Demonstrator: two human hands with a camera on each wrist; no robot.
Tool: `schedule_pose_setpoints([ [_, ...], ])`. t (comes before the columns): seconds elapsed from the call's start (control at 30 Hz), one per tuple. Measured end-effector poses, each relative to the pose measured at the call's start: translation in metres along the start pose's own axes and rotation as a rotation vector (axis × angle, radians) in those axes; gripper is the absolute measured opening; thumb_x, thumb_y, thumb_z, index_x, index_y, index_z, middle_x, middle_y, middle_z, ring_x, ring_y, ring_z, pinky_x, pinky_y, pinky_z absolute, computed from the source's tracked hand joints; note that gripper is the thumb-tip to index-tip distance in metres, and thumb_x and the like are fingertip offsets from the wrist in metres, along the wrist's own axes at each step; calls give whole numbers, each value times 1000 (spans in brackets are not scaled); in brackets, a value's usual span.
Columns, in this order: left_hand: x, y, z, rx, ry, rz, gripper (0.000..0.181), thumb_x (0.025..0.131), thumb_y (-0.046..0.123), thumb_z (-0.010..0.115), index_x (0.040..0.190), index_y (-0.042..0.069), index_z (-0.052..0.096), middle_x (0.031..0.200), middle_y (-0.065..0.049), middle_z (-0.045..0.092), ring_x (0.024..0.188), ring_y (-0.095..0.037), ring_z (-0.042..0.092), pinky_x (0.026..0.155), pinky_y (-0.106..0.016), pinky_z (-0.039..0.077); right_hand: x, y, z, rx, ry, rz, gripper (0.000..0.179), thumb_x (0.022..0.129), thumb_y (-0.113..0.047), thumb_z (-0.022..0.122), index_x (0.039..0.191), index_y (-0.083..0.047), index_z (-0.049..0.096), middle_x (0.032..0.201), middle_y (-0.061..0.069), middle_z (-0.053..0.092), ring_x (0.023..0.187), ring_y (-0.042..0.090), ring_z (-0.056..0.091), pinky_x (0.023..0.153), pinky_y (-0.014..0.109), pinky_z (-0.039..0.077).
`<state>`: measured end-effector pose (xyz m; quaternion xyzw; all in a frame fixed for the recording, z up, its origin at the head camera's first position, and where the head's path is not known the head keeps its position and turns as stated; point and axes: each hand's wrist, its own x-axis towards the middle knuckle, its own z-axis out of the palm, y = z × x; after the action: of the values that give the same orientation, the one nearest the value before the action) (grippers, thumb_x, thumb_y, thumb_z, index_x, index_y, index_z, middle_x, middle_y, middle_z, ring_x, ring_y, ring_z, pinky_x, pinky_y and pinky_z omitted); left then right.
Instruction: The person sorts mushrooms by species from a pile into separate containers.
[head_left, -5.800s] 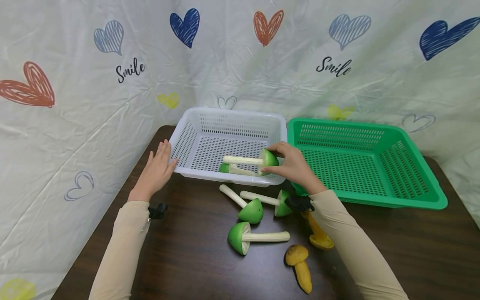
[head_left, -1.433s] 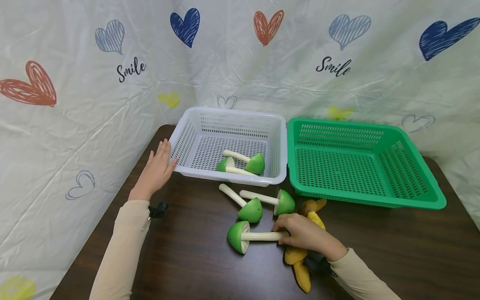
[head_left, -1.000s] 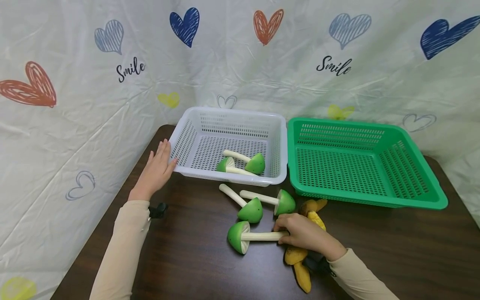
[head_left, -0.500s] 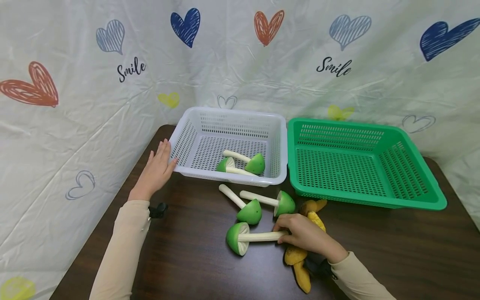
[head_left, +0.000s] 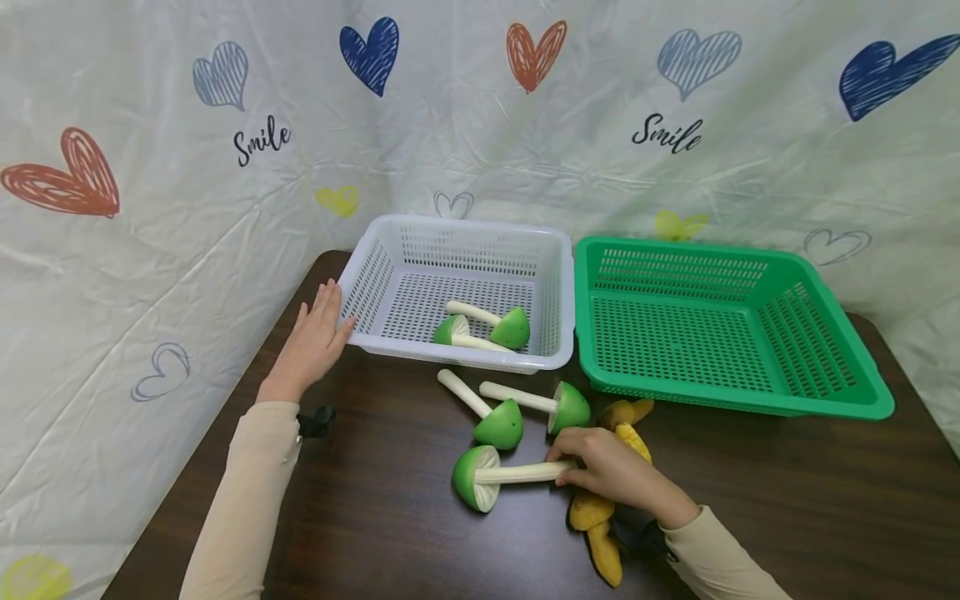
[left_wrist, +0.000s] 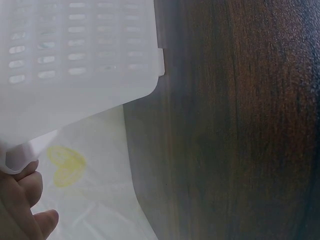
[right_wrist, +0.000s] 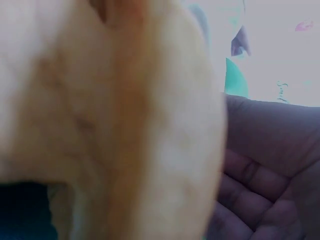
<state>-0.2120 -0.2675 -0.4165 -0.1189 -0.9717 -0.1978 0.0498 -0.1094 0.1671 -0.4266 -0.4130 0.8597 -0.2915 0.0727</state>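
My right hand [head_left: 611, 467] pinches the stem end of a green-capped toy mushroom [head_left: 480, 479] lying on the table, its cap to the left. In the right wrist view the fingers [right_wrist: 250, 200] are curled, and a blurred yellowish shape [right_wrist: 115, 120] covers much of that view. My left hand [head_left: 311, 342] rests with straight fingers at the left rim of the white basket [head_left: 457, 357]; the left wrist view shows fingertips [left_wrist: 31, 187] at that rim. Inside the basket are two green-capped mushrooms [head_left: 513, 328]. Two more, one with its cap nearer me [head_left: 499, 425], the other farther right [head_left: 572, 408], lie in front of it.
Yellow-brown mushrooms [head_left: 603, 550] lie around my right hand and wrist, partly covered by them. A green basket [head_left: 738, 404] stands right beside the white one. Behind both hangs a white cloth [head_left: 465, 125] with hearts. The dark wooden table [head_left: 375, 517] extends toward me.
Since the oldest frame, my right hand has left a mushroom in the white basket and come back to grip another's stem. Lately that mushroom's cap shifted slightly left. My left hand has stayed put.
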Motion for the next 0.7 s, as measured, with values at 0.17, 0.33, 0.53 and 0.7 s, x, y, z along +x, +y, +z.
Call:
schedule_pose_setpoints([
  [0.17, 0, 0, 0, -1, -5, 2, 68, 101, 29, 40, 148, -7, 7, 156, -20, 3, 143, -31, 0, 111, -56, 2, 0, 0, 0, 9, 19, -12, 15, 76, -10, 77, 89, -12, 70, 88, -4, 65, 77, 6, 60, 67, 25, 51],
  [0.33, 0, -1, 0, 2, 5, 7, 67, 101, 30, 39, 148, -7, 7, 156, -19, 3, 143, -32, 1, 110, -57, 3, 0, -1, -1, 24, 42, -13, 15, 76, -9, 77, 89, -12, 70, 89, -5, 65, 78, 6, 60, 67, 26, 52],
  [0.53, -1, -1, 0, -7, -2, 9, 67, 102, 30, 38, 148, -7, 6, 156, -19, 2, 143, -31, -1, 111, -56, 2, -1, -1, -3, 36, 54, -5, 16, 77, -8, 77, 91, -12, 70, 89, -5, 65, 79, 6, 60, 66, 28, 52],
  [0.7, -1, -2, 1, -6, 2, 11, 67, 102, 29, 39, 148, -7, 6, 156, -19, 2, 143, -31, 0, 111, -56, 2, -3, 1, -3, 28, 86, -18, 17, 76, -8, 77, 91, -13, 69, 89, -6, 65, 78, 5, 60, 65, 27, 52],
])
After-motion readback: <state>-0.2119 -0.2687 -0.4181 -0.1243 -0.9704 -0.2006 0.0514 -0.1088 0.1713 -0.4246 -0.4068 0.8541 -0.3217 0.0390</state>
